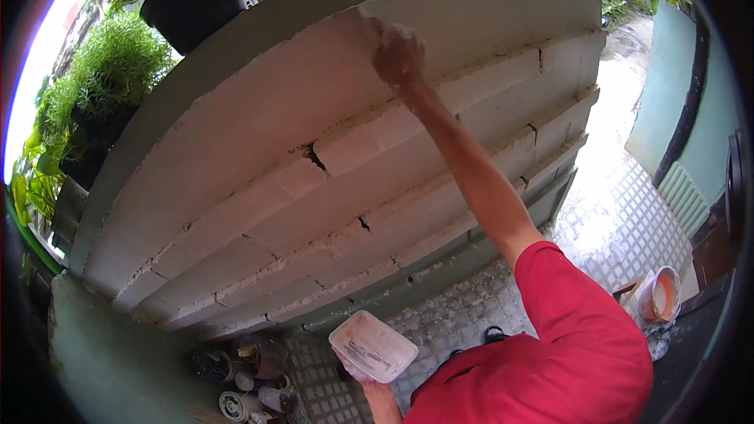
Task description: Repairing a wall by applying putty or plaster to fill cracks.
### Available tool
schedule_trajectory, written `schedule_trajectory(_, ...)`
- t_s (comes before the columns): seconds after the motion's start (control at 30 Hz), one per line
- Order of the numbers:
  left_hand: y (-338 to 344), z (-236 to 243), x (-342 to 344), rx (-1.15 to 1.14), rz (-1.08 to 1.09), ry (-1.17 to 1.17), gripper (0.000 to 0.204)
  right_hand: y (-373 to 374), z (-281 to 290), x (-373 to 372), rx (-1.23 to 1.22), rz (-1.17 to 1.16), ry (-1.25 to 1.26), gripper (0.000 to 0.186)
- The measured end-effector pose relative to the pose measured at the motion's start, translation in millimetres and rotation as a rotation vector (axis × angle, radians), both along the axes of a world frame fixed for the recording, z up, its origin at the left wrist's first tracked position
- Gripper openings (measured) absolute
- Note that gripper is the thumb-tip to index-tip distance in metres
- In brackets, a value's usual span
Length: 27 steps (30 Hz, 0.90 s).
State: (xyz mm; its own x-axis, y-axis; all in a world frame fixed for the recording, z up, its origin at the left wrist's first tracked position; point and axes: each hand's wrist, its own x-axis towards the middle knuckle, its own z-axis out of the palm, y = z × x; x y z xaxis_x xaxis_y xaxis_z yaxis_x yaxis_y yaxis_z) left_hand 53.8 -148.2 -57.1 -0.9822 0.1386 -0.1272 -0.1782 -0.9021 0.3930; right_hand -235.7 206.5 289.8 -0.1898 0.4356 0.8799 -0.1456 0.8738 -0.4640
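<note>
Looking down along a low stepped wall (pixel 259 188) coated in white filler. Right hand (pixel 398 53) raised to the far upper course, fingers closed and smeared white, pressing filler at the edge where white meets the green cap; whether a tool sits inside, cannot tell. Left hand (pixel 357 373) low and near, gripping from beneath a rectangular plastic tub (pixel 373 345) streaked with white paste. Most courses already whitened; dark cracks at several joints not yet filled. Paint cans (pixel 243 381) on the tiled floor at near left; orange-lined bucket (pixel 658 298) at right.
</note>
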Motion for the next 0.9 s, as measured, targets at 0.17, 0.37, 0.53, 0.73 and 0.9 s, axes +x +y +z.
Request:
schedule_trajectory(0.17, 4.8, 0.5, -1.6, 0.072, 0.037, -0.067, 0.058, -57.0, -1.5, 13.1, 0.128, 0.301, -0.162, 0.028)
schedule_trajectory(0.37, -0.8, -5.3, 11.1, 0.082, -0.017, -0.04, 0.061, -64.8, 2.3, 33.7, 0.436, 0.157, -0.456, 0.021)
schedule_trajectory(0.53, -12.2, -6.4, 17.9, 0.052, 0.007, -0.077, 0.062, -52.1, 28.6, 18.2, 0.696, 0.01, -0.081, 0.02)
schedule_trajectory(0.73, -15.3, -7.6, 10.7, 0.023, 0.04, -0.106, 0.062, -56.3, 12.9, 2.4, 0.835, -0.103, 0.082, 0.034)
schedule_trajectory(0.9, -7.5, -6.3, -4.4, 0.02, 0.045, -0.114, 0.063, -56.7, -23.3, -12.0, 0.895, -0.098, 0.063, 0.037)
